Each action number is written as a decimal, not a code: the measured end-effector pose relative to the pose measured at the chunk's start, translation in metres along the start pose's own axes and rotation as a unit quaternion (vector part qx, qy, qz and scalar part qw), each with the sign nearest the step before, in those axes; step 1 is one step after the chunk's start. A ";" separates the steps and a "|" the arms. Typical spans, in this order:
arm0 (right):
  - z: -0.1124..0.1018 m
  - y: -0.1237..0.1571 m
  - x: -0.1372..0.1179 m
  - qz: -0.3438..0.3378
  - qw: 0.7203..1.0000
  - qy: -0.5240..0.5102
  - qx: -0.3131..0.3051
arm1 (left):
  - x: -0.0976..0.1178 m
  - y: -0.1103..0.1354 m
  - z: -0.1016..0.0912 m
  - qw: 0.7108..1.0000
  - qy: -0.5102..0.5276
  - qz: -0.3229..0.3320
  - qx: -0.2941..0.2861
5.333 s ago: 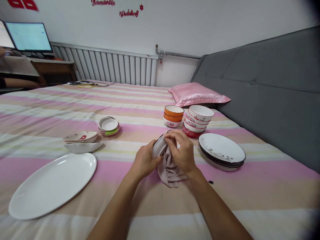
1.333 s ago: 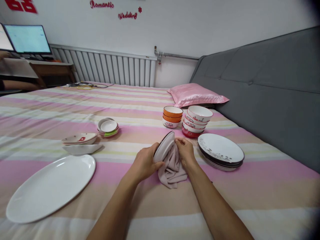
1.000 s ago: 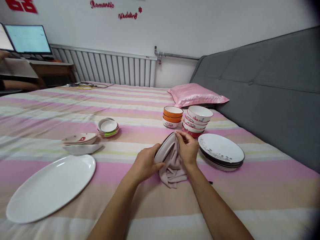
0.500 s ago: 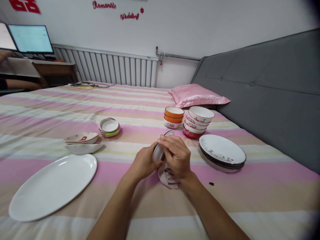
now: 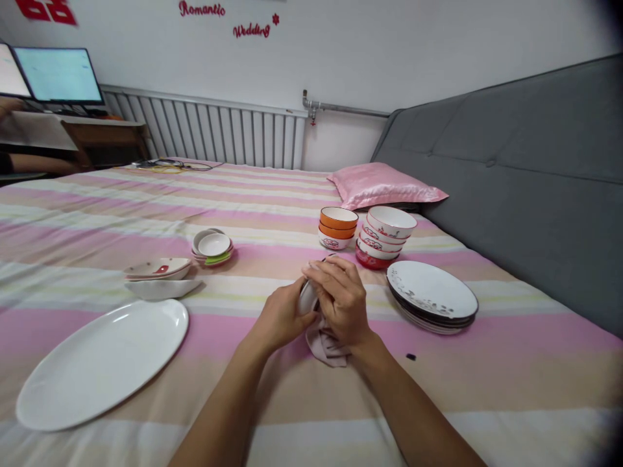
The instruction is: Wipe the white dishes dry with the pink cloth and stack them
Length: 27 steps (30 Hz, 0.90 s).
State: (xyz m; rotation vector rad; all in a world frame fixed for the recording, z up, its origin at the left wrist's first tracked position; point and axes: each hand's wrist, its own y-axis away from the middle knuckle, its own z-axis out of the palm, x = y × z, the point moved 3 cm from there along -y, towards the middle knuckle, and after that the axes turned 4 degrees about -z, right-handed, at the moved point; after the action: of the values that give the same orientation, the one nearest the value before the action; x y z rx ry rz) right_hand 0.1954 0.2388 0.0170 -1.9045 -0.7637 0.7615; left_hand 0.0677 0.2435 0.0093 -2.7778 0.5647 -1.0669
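My left hand (image 5: 280,316) grips a small white dish with a dark rim (image 5: 306,299), held on edge above the striped bed. My right hand (image 5: 339,299) is closed on a beige cloth (image 5: 327,344) and presses it over the dish's face, hiding most of the dish. The cloth's loose end hangs below both hands. To the right lies a stack of dark-rimmed white plates (image 5: 432,295); behind it stand stacked red and white bowls (image 5: 386,235) and orange bowls (image 5: 337,227).
A large white oval platter (image 5: 103,360) lies at the left front, with shallow dishes (image 5: 158,275) and small saucers (image 5: 213,248) behind it. A pink pillow (image 5: 384,183) and grey headboard (image 5: 525,175) bound the right. A person's arm shows by a monitor (image 5: 57,74) far left.
My right hand, which held the cloth behind the dish a second ago, has come round over its front face with the cloth. The left hand kept its grip.
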 end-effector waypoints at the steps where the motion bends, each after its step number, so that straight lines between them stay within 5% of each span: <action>1: 0.000 0.000 0.003 0.013 1.000 0.010 0.000 | 0.001 0.000 0.000 1.000 0.000 0.000 -0.005; 9: -0.004 0.000 0.030 0.097 0.994 0.046 0.003 | -0.006 -0.001 0.004 0.998 -0.029 -0.041 -0.045; 19: -0.019 0.006 0.065 0.184 0.979 0.027 0.078 | -0.011 -0.002 0.024 0.992 0.059 -0.022 -0.105; 27: -0.018 0.012 0.076 0.225 0.970 0.025 0.085 | -0.010 -0.007 0.019 0.993 0.104 -0.027 -0.052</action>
State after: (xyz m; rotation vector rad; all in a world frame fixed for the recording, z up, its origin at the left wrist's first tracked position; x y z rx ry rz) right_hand 0.2583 0.2831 -0.0022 -1.9507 -0.2204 1.0150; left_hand 0.0752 0.2533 -0.0095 -2.8025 0.5862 -1.3873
